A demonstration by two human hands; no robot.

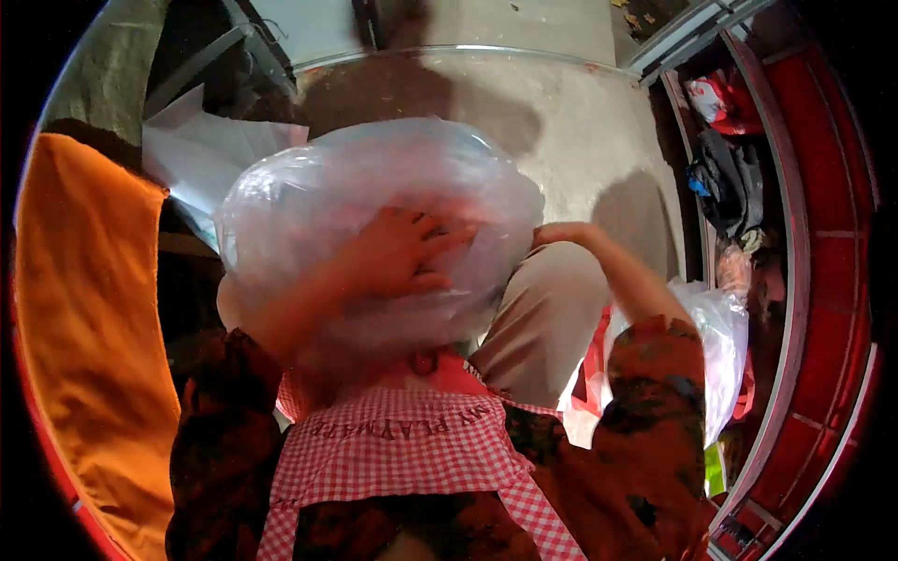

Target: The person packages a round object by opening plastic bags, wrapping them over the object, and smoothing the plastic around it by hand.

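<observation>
A large, puffed-up clear plastic bag [318,201] rests over my lap, with something reddish showing dimly through it. My left hand [412,252] lies on the middle of the bag, its fingers spread. Whether the film passes over part of that hand is hard to make out. At the bag's right edge, beyond my raised knee [552,299], is my right hand [558,232]. Its fingers are mostly hidden by the bag and the knee. I wear a red-and-white checked apron [393,444].
Orange cloth [94,327] hangs at my left, near a white sheet [201,145]. To the right, a shelf [781,243] holds a dark bag [730,182] and a red-and-white packet [720,101]. Another clear plastic bag [720,346] is by my right elbow. Pale floor [580,122] lies ahead.
</observation>
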